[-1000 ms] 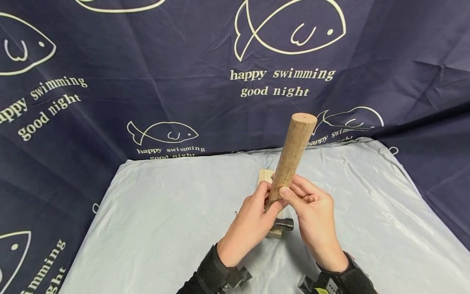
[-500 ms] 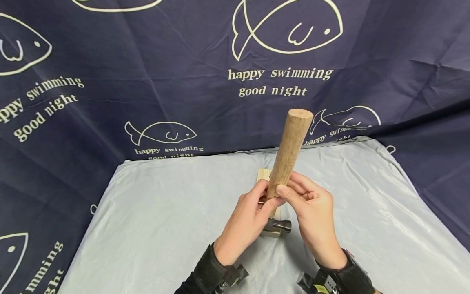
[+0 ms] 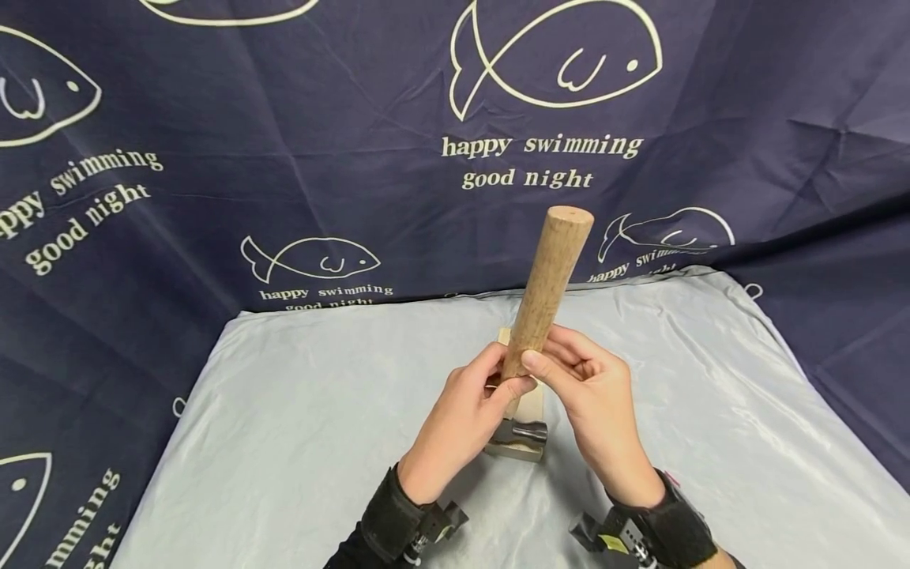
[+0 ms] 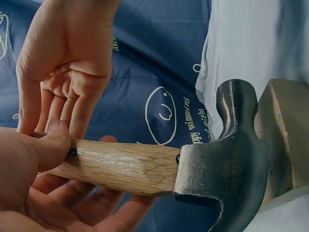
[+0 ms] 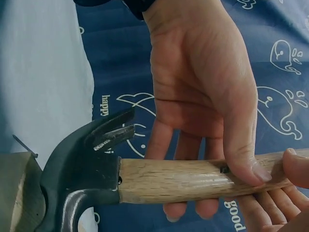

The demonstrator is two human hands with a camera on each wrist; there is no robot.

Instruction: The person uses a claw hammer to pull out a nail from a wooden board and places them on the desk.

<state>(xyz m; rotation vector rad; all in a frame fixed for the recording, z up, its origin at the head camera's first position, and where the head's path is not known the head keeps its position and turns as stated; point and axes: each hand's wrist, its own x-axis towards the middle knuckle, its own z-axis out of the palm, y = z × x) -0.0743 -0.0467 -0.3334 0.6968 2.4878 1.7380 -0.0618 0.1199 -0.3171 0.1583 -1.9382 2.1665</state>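
A claw hammer is held head-down, its thick wooden handle [image 3: 547,284] leaning up and away. My left hand [image 3: 455,415] grips the handle's lower part, thumb on top and fingers beneath in the left wrist view. Higher up, my right hand [image 3: 597,403] pinches the same handle between thumb and fingers. The dark steel hammer head [image 4: 236,164] is right by a pale wooden block [image 3: 532,405]; whether they touch, I cannot tell. In the right wrist view the claw [image 5: 116,133] shows its split. A thin nail [image 5: 24,146] juts out at the block's edge.
A pale, shiny cloth [image 3: 320,411] covers the table. Behind it hangs a dark blue curtain [image 3: 355,142] with white fish drawings and lettering. Both wrists wear black straps [image 3: 394,514] with small cameras.
Both hands have shifted a little to the left with the hammer, and its handle and head moved along with them. Their hold on the handle looks the same.
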